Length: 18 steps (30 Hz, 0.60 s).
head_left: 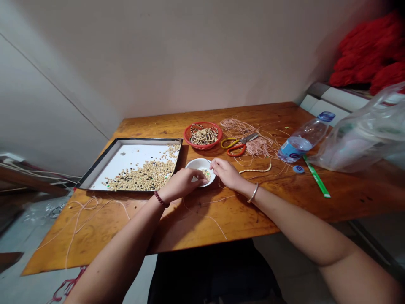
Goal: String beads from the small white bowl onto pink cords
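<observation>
Beads [205, 174] lie in the white bowl [193, 165] touched by your curled left hand [182, 184] and right hand [226, 174], though whether either grasps a bead cannot be told.

The light was bright and even; soft shadows lay on the table [300, 190] beneath the left hand [182, 184] and right hand [226, 175]. The plastic bag [357, 135] showed faint glare; the red bundle [370, 55] in the top corner was blurred, and the picture's edges looked stretched.

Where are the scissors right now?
In the head view, the scissors lie right of the red basket, beside the pink cord.
</observation>
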Each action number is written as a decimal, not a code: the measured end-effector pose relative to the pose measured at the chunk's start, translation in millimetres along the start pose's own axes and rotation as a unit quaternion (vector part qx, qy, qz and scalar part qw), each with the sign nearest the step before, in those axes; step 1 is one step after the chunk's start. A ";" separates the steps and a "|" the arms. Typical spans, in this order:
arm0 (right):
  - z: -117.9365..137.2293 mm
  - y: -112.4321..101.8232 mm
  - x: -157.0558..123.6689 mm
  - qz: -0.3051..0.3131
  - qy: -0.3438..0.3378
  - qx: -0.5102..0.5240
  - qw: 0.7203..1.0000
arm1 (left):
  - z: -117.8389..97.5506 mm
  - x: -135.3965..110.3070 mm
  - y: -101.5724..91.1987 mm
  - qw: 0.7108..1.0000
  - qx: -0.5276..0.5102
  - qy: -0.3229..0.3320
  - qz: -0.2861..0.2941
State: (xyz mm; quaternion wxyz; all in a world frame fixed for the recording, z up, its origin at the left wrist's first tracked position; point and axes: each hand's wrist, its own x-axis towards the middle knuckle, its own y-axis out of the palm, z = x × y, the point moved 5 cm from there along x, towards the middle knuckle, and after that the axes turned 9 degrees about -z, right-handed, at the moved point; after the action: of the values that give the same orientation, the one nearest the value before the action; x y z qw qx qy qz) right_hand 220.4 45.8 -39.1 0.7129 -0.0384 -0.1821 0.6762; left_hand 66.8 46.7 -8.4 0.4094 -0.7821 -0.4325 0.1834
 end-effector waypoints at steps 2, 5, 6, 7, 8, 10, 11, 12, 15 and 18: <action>1.2 -0.4 0.2 -0.005 -0.005 -0.006 1.000 | -0.3 0.2 -1.1 1.000 0.002 -0.002 -0.017; 4.0 -2.4 0.1 -0.019 -0.012 -0.012 1.000 | 0.2 1.7 -3.8 0.997 -0.015 -0.019 -0.067; 5.5 -3.6 -0.2 -0.025 -0.016 -0.016 0.999 | 0.7 2.4 -5.1 0.995 -0.024 -0.026 -0.090; 7.4 -4.8 -0.7 -0.032 -0.024 -0.022 0.999 | 1.3 3.1 -6.3 0.992 -0.035 -0.032 -0.113; 9.8 -6.2 -1.4 -0.039 -0.035 -0.031 0.998 | 1.9 3.7 -7.3 0.989 -0.049 -0.038 -0.132; 14.7 -8.3 -3.2 -0.050 -0.059 -0.056 0.995 | 3.8 4.9 -8.1 0.983 -0.080 -0.048 -0.157; 16.7 -8.9 -4.1 -0.053 -0.068 -0.069 0.994 | 5.1 5.5 -7.9 0.981 -0.095 -0.056 -0.162; 18.2 -9.2 -4.9 -0.055 -0.072 -0.080 0.993 | 6.6 6.0 -7.6 0.978 -0.109 -0.065 -0.163; 20.2 -8.0 -6.7 -0.042 -0.076 -0.097 0.991 | 10.8 7.2 -6.0 0.970 -0.163 -0.085 -0.159; 20.9 -5.6 -7.8 -0.016 -0.079 -0.107 0.991 | 12.7 8.6 -3.6 0.954 -0.249 -0.091 -0.141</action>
State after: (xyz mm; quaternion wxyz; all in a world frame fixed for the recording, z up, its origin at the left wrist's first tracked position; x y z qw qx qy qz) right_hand 219.1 33.7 -19.5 0.6986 -0.0581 -0.3094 0.6426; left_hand 61.6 60.9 -12.6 0.1816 -0.7706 -0.6056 0.0809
